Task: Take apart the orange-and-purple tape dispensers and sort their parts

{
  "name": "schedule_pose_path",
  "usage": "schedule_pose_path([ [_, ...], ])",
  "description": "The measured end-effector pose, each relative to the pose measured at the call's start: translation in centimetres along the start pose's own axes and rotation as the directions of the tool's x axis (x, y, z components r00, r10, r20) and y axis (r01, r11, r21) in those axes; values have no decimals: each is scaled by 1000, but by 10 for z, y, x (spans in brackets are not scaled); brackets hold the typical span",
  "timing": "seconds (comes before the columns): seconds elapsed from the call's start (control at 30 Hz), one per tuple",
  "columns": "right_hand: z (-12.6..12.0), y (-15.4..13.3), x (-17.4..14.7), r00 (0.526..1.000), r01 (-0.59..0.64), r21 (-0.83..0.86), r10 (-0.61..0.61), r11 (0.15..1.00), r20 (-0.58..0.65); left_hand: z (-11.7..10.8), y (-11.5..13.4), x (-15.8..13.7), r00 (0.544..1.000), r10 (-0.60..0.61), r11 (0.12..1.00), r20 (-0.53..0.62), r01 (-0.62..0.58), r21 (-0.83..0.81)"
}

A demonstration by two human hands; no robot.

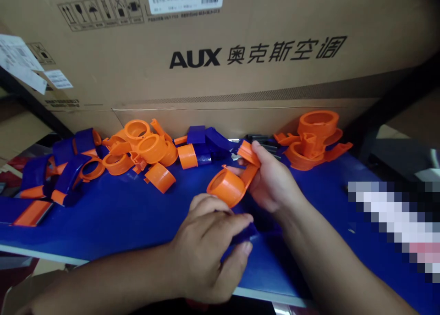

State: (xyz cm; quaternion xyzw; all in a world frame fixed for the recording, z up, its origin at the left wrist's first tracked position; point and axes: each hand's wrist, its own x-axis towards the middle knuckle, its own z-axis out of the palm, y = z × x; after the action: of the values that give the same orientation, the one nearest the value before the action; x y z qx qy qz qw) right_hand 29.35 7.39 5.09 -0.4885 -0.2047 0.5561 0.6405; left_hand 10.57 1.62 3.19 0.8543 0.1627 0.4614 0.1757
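Note:
My right hand (pixel 271 179) is closed around the arm of an orange plastic tape dispenser body (pixel 228 186), its round hub tilted toward the left. Just below, my left hand (pixel 215 246) pinches a dark blue plastic piece (pixel 245 234) between thumb and fingers; most of that piece is hidden by the hand. The left knuckles are close beneath the hub, and I cannot tell if they touch it. Beyond my hands lie more blue plastic pieces (pixel 215 140) and a loose orange hub piece (pixel 161 177).
Orange dispenser parts (pixel 151 148) pile up at the back, with another stack (pixel 318 140) at back right. Blue-and-orange dispensers (pixel 70 175) lie at left. A large cardboard box (pixel 275 85) walls off the rear of the blue tabletop (pixel 137 218). Black items (pixel 259 138) sit behind my right hand.

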Motion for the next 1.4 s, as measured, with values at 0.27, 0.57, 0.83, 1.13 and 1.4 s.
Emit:
schedule_pose_path([
  [0.27,-8,4,16,973,178,69,-165,982,-162,-78,-27,55,997,72,979,37,-78,186],
  [0.57,0,12,7,983,170,27,-167,985,-79,-91,-147,145,857,-215,764,468,-151,628],
  [0.83,2,20,4,985,170,-23,-171,985,-27,-81,-151,158,833,-269,732,484,-150,665],
  [1.13,4,20,-3,980,-58,33,51,998,191,-25,-65,74,995,-44,917,-94,78,390],
  [1.4,11,22,-14,939,-183,-28,183,983,293,0,-69,31,986,-130,979,-106,145,145],
])
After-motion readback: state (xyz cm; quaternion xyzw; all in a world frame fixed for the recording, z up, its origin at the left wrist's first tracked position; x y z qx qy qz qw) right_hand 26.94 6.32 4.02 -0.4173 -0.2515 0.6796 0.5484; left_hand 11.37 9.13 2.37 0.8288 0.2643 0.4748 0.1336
